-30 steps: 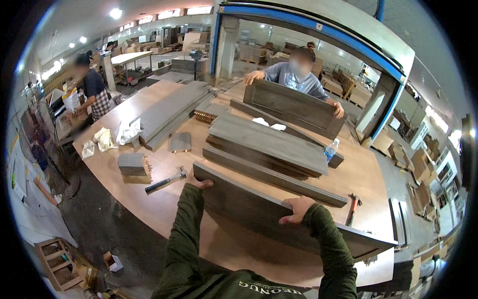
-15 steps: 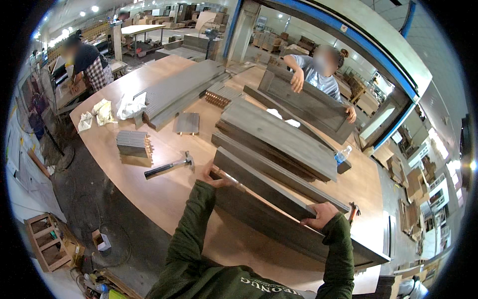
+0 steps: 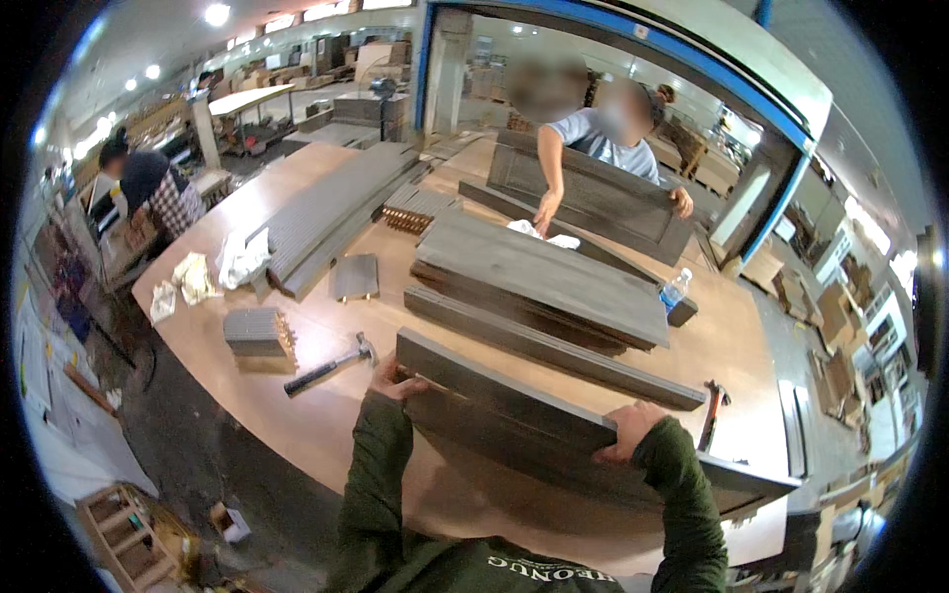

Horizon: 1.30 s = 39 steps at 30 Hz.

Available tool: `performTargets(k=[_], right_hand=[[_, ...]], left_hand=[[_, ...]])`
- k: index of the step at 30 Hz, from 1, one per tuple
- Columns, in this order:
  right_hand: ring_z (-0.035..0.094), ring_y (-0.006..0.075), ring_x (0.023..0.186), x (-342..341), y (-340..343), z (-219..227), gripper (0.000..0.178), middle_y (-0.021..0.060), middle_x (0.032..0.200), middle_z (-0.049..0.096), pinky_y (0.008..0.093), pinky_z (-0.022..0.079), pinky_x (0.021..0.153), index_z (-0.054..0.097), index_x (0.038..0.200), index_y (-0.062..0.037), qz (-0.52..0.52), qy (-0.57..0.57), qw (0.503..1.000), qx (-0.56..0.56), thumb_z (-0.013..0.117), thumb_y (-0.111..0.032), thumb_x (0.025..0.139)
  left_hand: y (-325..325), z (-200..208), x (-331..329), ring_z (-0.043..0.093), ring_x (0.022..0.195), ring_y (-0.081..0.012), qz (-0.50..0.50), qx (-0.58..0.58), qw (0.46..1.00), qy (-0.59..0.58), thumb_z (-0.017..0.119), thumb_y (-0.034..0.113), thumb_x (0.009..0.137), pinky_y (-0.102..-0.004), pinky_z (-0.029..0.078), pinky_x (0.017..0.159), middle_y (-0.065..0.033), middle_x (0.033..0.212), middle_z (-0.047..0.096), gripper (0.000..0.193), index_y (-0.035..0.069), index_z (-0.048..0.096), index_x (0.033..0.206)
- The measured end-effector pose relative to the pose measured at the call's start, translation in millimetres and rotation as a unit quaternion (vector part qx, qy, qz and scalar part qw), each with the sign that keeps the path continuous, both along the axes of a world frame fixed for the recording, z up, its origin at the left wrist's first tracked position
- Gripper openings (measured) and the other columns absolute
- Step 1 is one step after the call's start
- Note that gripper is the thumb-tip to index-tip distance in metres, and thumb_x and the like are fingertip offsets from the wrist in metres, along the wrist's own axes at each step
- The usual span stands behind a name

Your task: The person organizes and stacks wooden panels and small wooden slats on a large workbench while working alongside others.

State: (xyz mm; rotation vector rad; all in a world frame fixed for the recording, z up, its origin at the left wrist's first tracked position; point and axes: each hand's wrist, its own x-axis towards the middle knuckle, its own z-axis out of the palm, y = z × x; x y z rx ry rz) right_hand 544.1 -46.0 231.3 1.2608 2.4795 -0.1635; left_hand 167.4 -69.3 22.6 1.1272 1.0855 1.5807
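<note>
A long dark grey wooden board [image 3: 499,388] stands on edge in front of me. My left hand [image 3: 396,381] is closed round its left end, and my right hand [image 3: 633,431] grips it near its right end. The board lies against a longer dark grey wooden panel [image 3: 732,481] on my side of it, which stands tilted on the table. Left of my left hand lies a claw hammer [image 3: 331,368] with a black handle. Another hammer [image 3: 713,415] with a reddish handle lies beyond my right hand.
Stacked grey boards [image 3: 539,277] and long strips [image 3: 544,341] lie ahead on the wooden table [image 3: 336,415]. A water bottle [image 3: 675,289] stands at the right. Small doweled blocks [image 3: 259,333] lie at left. Across the table a co-worker [image 3: 603,143] holds a framed panel [image 3: 593,198].
The board has come down against the panel, and the gap between them has mostly closed. Across the table, the co-worker's arm has reached down to a white cloth. My view has shifted slightly.
</note>
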Motion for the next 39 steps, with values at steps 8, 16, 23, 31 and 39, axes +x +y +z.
performTargets(k=[8, 16, 23, 31, 39], right_hand=[[0.061, 0.0306, 0.08, 2, -4, -9, 0.045, 0.0126, 0.08, 0.063, 0.0414, 0.049, 0.072, 0.062, 0.09, -0.0115, -0.026, 0.003, 1.0, 0.014, 0.066, -0.05, 0.067], [0.062, 0.0293, 0.078, 0, -6, -9, 0.043, 0.0101, 0.079, 0.064, 0.04, 0.05, 0.069, 0.062, 0.087, -0.0117, -0.055, -0.021, 0.998, 0.01, 0.064, -0.05, 0.069], [0.062, 0.0279, 0.079, 1, -8, -3, 0.044, 0.0098, 0.079, 0.064, 0.0389, 0.05, 0.069, 0.062, 0.09, -0.0115, -0.038, 0.006, 0.999, -0.015, 0.063, -0.051, 0.071], [0.062, 0.0278, 0.081, 15, -12, -12, 0.044, 0.01, 0.082, 0.064, 0.0389, 0.05, 0.07, 0.062, 0.093, -0.012, -0.051, 0.031, 0.998, -0.015, 0.061, -0.051, 0.073], [0.061, 0.0294, 0.081, 41, -5, -14, 0.043, 0.0117, 0.083, 0.064, 0.0399, 0.049, 0.071, 0.061, 0.098, -0.0126, -0.05, 0.123, 0.991, 0.015, 0.064, -0.045, 0.071]], left_hand=[[2, -5, -6, 0.055, 0.095, -0.0177, -0.005, 0.074, 0.992, -0.099, 0.071, 0.01, 0.069, -0.031, 0.046, 0.078, -0.006, 0.107, 0.056, 0.055, 0.003, 0.047, 0.119], [3, 4, 2, 0.056, 0.093, -0.0196, 0.015, 0.116, 0.993, 0.006, 0.067, 0.015, 0.074, -0.0312, 0.045, 0.079, -0.0095, 0.111, 0.054, 0.059, 0.003, 0.041, 0.125], [-10, 118, -14, 0.039, 0.12, -0.0257, 0.247, 0.06, 0.966, -0.049, 0.062, 0.039, 0.076, -0.0396, 0.031, 0.1, -0.0167, 0.129, 0.04, 0.082, 0.0, 0.021, 0.136], [16, 256, 34, 0.048, 0.108, -0.0234, 0.116, 0.243, 0.914, 0.304, 0.05, 0.032, 0.081, -0.0344, 0.033, 0.095, -0.0147, 0.117, 0.051, 0.059, 0.0, 0.038, 0.128], [66, 157, 63, 0.062, 0.088, -0.0256, 0.038, 0.018, 0.825, 0.563, 0.058, 0.043, 0.079, -0.0353, 0.047, 0.079, -0.0158, 0.097, 0.063, 0.051, 0.005, 0.055, 0.112]])
